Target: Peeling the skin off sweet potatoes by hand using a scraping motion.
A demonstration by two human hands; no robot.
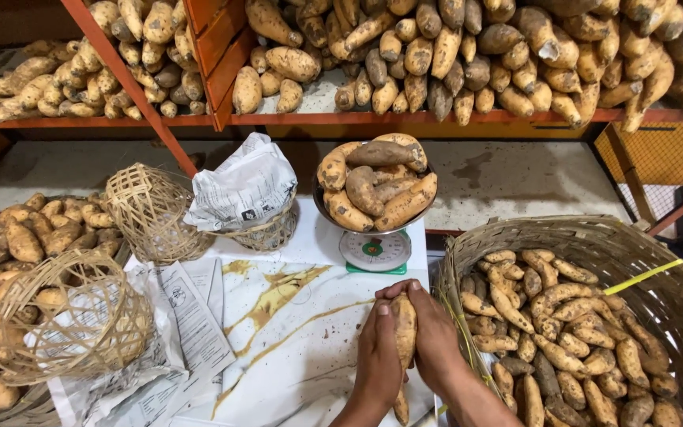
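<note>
Your two hands in view, left hand and right hand, both bare, no gloves. Forearms bare too, no sleeves showing up to bottom frame edge. No rings, no watch, no bracelets visible on you. Fingernails short, unpainted, thumbnails plain to see. Fingers look dusty. Rest of your body out of frame.

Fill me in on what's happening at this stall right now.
A person holds one sweet potato upright between both bare hands, the left hand and right hand wrapped around it over a stained white table. Just behind stands a scale whose bowl is heaped with sweet potatoes. A large woven basket of them sits to the right, small empty woven baskets and newspaper lie to the left, and shelves above are piled with more.
</note>
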